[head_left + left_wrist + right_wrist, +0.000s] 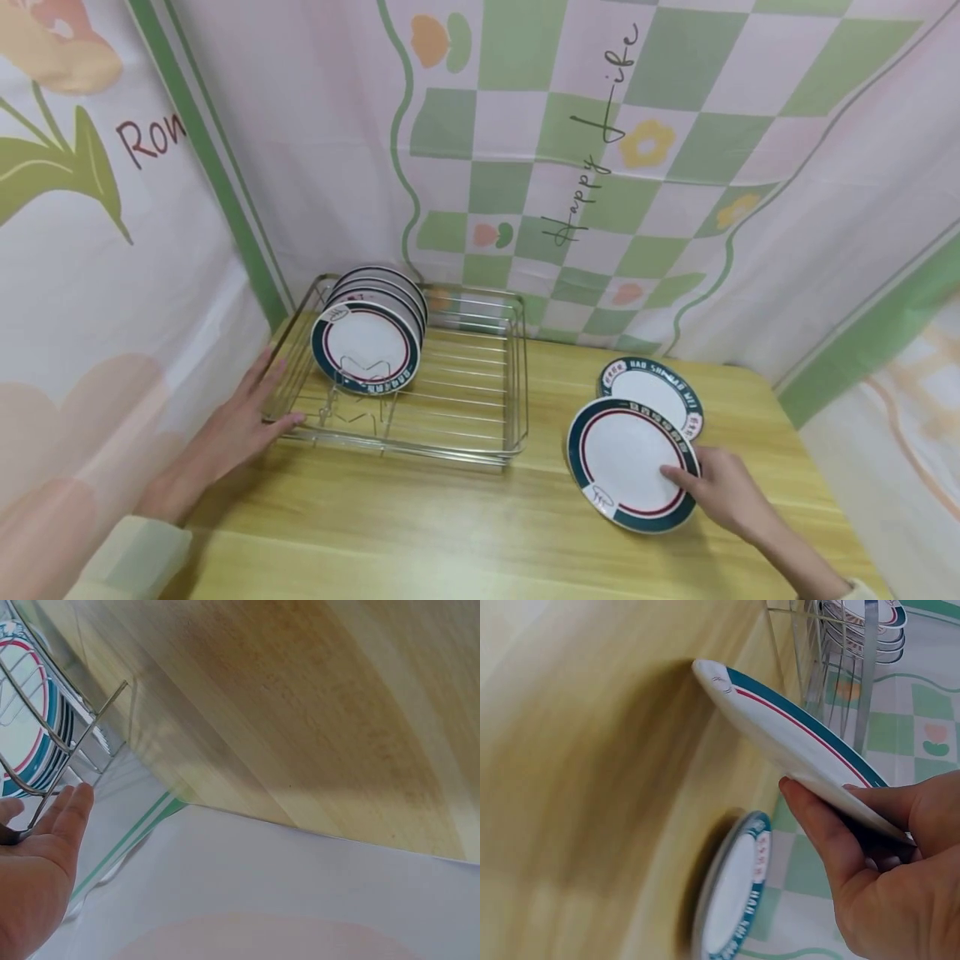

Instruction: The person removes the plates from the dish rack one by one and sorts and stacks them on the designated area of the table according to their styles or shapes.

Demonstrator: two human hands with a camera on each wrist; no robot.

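My right hand [729,493] pinches a white plate [626,458] with a dark green rim and red ring, thumb on its face and fingers beneath. In the right wrist view this plate is tilted above the table. Behind it on the table lies another green-rimmed plate [654,395], partly hidden. At the left, my left hand [228,429] holds the near-left corner of a wire dish rack [465,454], thumb along the front and fingers along the side. Several similar plates [367,346] stand upright in a row at the rack's left end.
The rack stands on a wooden table [420,533] against a curtain [517,125] with green checks. More printed cloth [112,275] hangs along the left side. The rack's right part shows bare wires.
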